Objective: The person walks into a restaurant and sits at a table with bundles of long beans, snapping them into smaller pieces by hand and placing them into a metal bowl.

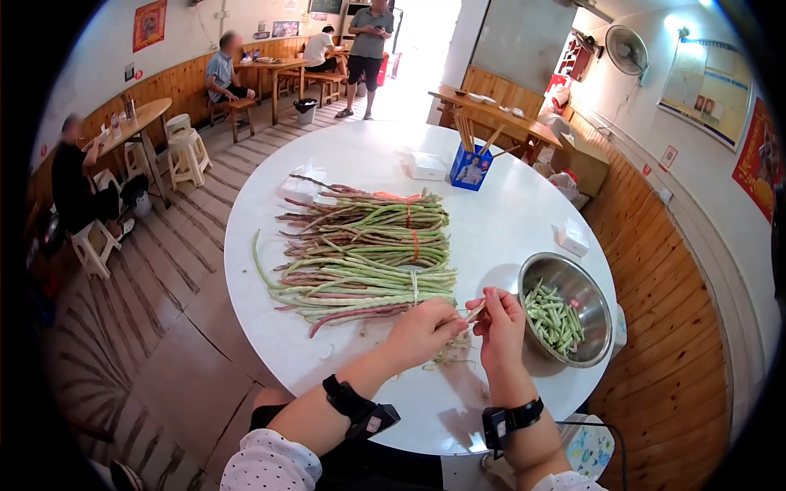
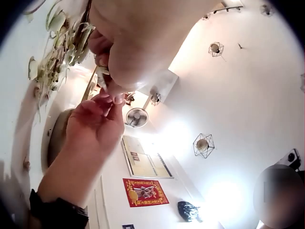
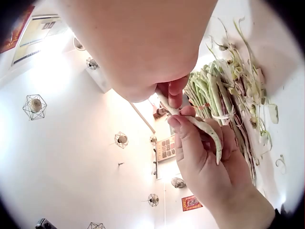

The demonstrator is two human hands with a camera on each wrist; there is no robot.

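Pinching a slim pale bean (image 3: 217, 140) above the table (image 1: 524, 221): pressed between thumb and fingers of the left hand (image 1: 427, 329), nipped again by curled fingertips of the right hand (image 1: 501, 323), just beside. Hard to tell, behind the fingers, whether in one piece or already parted there.

Liable to slip or roll if held too lightly, especially with damp skin; liable to crush if squeezed too hard. With the two grips set too far apart, likely to bend rather than snap, leaving a ragged end or a stray string. Speckled along the side in the right wrist view, so worth checking for spoilage before mixing in with the rest.

Below the hands, a loose scatter of trimmings (image 1: 454, 353). Easy to gather up along with good pieces, or to drop a piece into and lose from sight.

To the right, near the table's rim, a steel bowl (image 1: 596, 286) with short green pieces (image 1: 553, 319) inside. Possible to nudge with a careless swing of the right forearm, and from there to tip over the edge.

To the left, long beans (image 1: 352, 237) in tied bundles, with a white tie (image 1: 415, 285) close to the left hand. Possible to loosen by tugging too sharply, and so to spread across the workspace.
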